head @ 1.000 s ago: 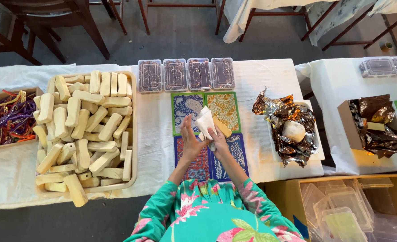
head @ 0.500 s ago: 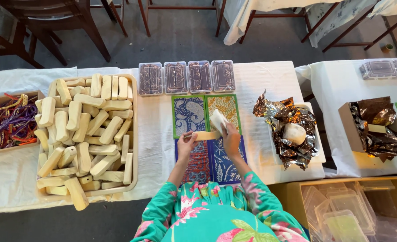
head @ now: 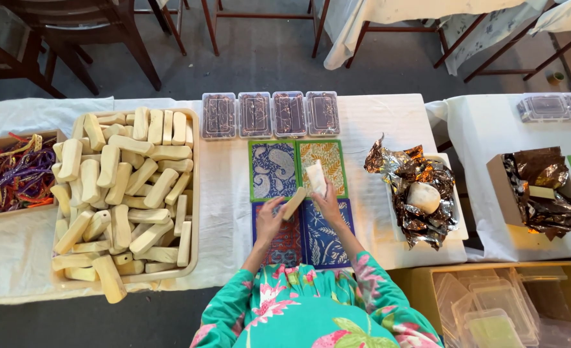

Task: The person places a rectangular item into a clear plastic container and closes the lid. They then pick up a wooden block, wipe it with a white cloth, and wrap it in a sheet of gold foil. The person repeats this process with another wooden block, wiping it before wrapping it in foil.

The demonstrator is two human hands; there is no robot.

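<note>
My left hand (head: 269, 216) holds a pale yellow soap-like bar (head: 294, 202) by one end, tilted up to the right. My right hand (head: 328, 203) holds a white wrapper sheet (head: 315, 178) upright, just right of the bar. Both hands hover over patterned paper squares (head: 272, 169) in blue, green and red on the white tablecloth. A large tray (head: 194, 193) piled with several similar bars (head: 124, 187) sits to the left.
Several clear lidded boxes (head: 270, 115) line the table's far edge. Crumpled foil sheets (head: 414, 187) lie in a tray at right. A box of coloured ribbons (head: 11, 174) stands far left. Empty plastic containers (head: 491, 303) sit low right. A second table (head: 491, 129) adjoins.
The hands have lowered toward me and parted slightly. The bar, level half a second ago, now tilts up to the right beside the wrapper.
</note>
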